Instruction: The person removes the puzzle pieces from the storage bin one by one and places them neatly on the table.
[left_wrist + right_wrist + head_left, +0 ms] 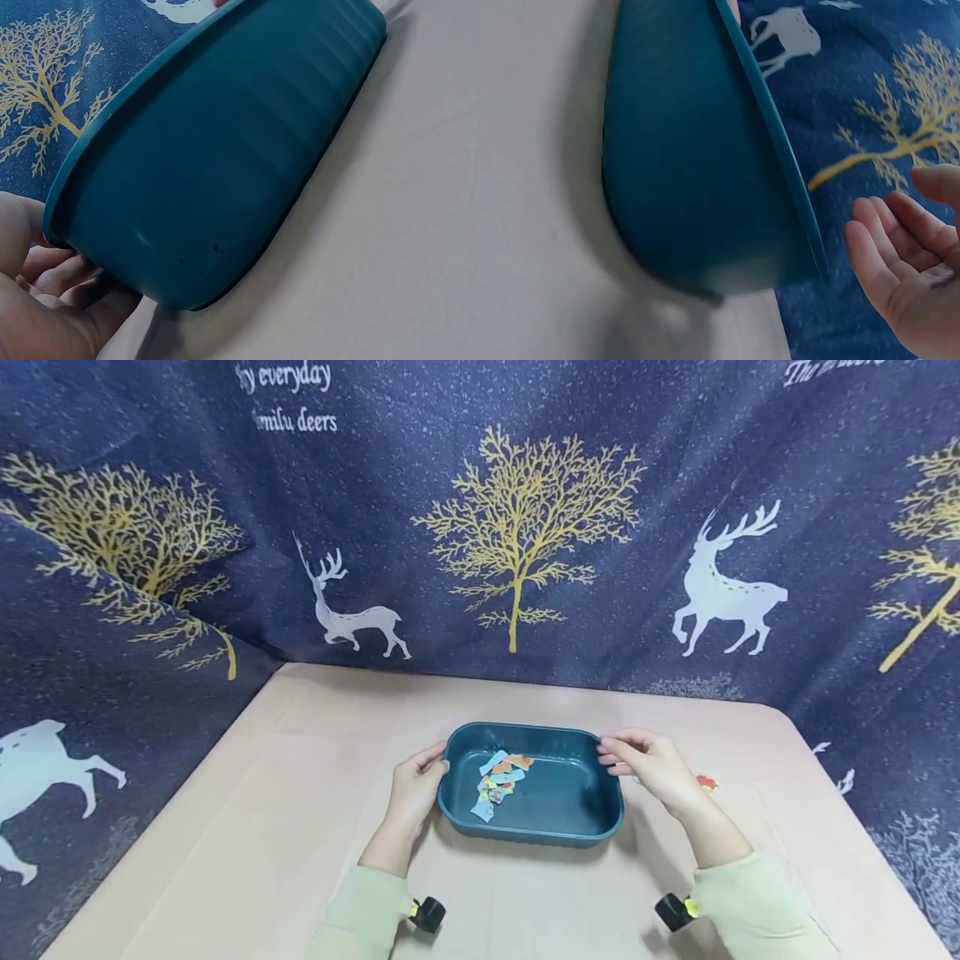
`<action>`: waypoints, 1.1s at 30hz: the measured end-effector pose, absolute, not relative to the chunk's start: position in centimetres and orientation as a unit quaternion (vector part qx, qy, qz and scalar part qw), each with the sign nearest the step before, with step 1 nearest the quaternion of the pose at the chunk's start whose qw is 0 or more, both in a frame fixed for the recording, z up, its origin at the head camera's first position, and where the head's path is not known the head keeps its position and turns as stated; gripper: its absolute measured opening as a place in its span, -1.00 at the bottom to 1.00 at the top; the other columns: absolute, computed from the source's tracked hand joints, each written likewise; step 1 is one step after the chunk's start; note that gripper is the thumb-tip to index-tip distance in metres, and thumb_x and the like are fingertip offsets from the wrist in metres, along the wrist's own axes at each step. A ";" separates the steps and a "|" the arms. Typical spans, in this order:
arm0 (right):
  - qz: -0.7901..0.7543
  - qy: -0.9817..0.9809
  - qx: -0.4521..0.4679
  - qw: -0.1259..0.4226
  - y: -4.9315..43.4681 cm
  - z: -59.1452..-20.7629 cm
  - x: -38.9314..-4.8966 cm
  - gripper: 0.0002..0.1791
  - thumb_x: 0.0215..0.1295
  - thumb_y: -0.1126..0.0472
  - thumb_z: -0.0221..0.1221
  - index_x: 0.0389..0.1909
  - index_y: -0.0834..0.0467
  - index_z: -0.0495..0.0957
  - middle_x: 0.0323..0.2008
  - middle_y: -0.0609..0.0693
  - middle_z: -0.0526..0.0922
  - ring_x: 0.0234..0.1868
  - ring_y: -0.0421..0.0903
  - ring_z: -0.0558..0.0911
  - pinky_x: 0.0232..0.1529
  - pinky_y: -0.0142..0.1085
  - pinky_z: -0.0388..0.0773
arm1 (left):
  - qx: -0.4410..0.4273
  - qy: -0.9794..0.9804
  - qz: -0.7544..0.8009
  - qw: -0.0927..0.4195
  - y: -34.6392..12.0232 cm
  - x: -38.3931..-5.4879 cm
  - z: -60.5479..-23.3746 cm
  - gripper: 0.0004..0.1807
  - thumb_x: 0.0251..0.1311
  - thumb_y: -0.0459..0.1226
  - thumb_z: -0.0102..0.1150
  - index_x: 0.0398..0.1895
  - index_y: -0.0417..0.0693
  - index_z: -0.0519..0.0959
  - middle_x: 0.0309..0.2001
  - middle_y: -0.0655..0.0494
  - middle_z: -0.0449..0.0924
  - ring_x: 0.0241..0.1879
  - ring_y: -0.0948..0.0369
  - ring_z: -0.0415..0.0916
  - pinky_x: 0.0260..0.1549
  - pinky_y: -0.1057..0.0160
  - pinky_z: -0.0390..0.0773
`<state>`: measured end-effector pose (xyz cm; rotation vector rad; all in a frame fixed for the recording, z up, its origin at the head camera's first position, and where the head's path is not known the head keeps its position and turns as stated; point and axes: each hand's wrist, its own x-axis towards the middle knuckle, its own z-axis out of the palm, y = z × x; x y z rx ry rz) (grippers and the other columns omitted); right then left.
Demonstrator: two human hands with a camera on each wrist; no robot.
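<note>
A dark teal plastic basin (pixel 570 785) sits on the table. At its left end my left hand (pixel 415 783) grips the rim, the thumb over the edge and the fingers against the outer wall; the left wrist view shows this hand (pixel 56 292) at the basin's corner. Several flat, colourful pieces (pixel 497 783), like jigsaw pieces, lie in the basin's left half. My right hand (pixel 651 764) is beside the right end of the rim. In the right wrist view that hand (pixel 915 262) stands apart from the basin (pixel 697 165), its fingers loosely bent around nothing.
Small red and yellow pieces (pixel 707 782) lie on the table right of my right hand. A pale cloth covers the table (pixel 247 827). Behind it hangs a dark blue curtain (pixel 600 610) with deer and trees.
</note>
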<state>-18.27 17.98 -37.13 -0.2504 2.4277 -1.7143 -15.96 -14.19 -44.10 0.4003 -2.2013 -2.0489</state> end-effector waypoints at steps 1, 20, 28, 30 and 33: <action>-0.573 0.811 -0.086 0.084 17.5 -37.2 -18.4 -0.48 0.35 0.09 0.09 0.09 0.48 0.41 -0.06 0.41 0.60 -0.23 -0.22 0.71 -0.16 -0.36 0.70 | 0.133 -0.724 -0.675 0.052 -14.2 -15.9 -44.1 -0.56 0.18 -0.37 0.02 0.17 -0.15 0.48 0.19 -0.11 0.50 0.22 0.04 0.44 0.16 0.23 0.49; -0.508 0.829 -0.190 0.137 9.6 -38.6 -21.7 -0.56 0.35 0.11 0.09 0.05 0.39 0.49 -0.09 0.35 0.62 -0.11 0.19 0.65 -0.16 -0.18 0.71 | 0.132 -0.712 -0.686 0.073 -15.9 -16.5 -43.0 -0.58 0.19 -0.40 0.03 0.15 -0.19 0.49 0.20 -0.11 0.48 0.23 0.08 0.43 0.16 0.32 0.47; -0.465 0.849 -0.218 0.126 8.6 -40.6 -21.9 -0.66 0.34 0.14 0.10 -0.04 0.31 0.58 -0.25 0.22 0.68 -0.24 0.09 0.67 -0.27 -0.19 0.71 | 0.135 -0.705 -0.693 0.064 -14.9 -16.6 -43.6 -0.58 0.18 -0.41 0.04 0.14 -0.20 0.50 0.19 -0.12 0.49 0.22 0.06 0.44 0.16 0.27 0.48; -0.459 0.852 -0.217 0.127 8.8 -41.2 -21.7 -0.69 0.33 0.17 0.11 -0.06 0.30 0.60 -0.28 0.18 0.69 -0.32 0.04 0.66 -0.33 -0.22 0.69 | 0.136 -0.707 -0.692 0.060 -14.6 -16.4 -43.8 -0.58 0.18 -0.40 0.04 0.14 -0.19 0.50 0.20 -0.12 0.49 0.22 0.06 0.44 0.16 0.26 0.48; -0.443 0.861 -0.216 0.125 9.0 -41.6 -21.4 -0.72 0.29 0.19 0.13 -0.08 0.27 0.61 -0.26 0.11 0.69 -0.36 -0.05 0.64 -0.37 -0.29 0.65 | 0.126 -0.710 -0.690 0.057 -14.3 -16.2 -43.8 -0.59 0.19 -0.40 0.04 0.14 -0.19 0.50 0.20 -0.11 0.48 0.22 0.06 0.43 0.16 0.27 0.48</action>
